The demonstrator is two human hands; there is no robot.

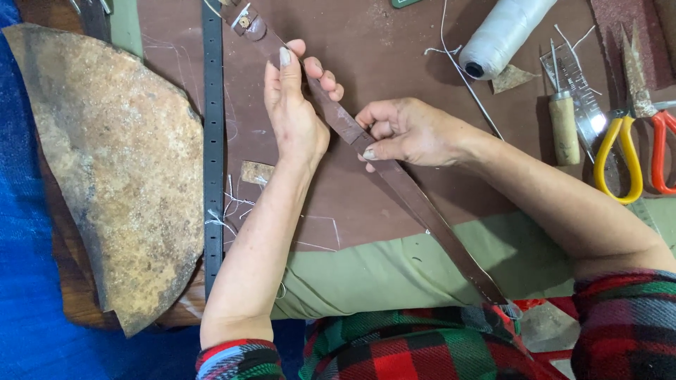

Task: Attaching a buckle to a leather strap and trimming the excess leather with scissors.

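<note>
**Strap held flat between two hands**

Strap [394, 176], a long brown leather strip, runs diagonally across the table [394, 42] from upper left to lower right, ending near the person's plaid lap. At far left lies a large rough stone slab [120, 162], with a dark ruler [213, 141] beside it. The left hand [292, 105] grips the strap's upper part, fingers curled over its edge. The right hand [408, 130] pinches the strap just below, thumb on top. Further right lie a white thread spool [503, 32], a wooden-handled awl [563, 119] and yellow-handled scissors [623, 141].
</note>
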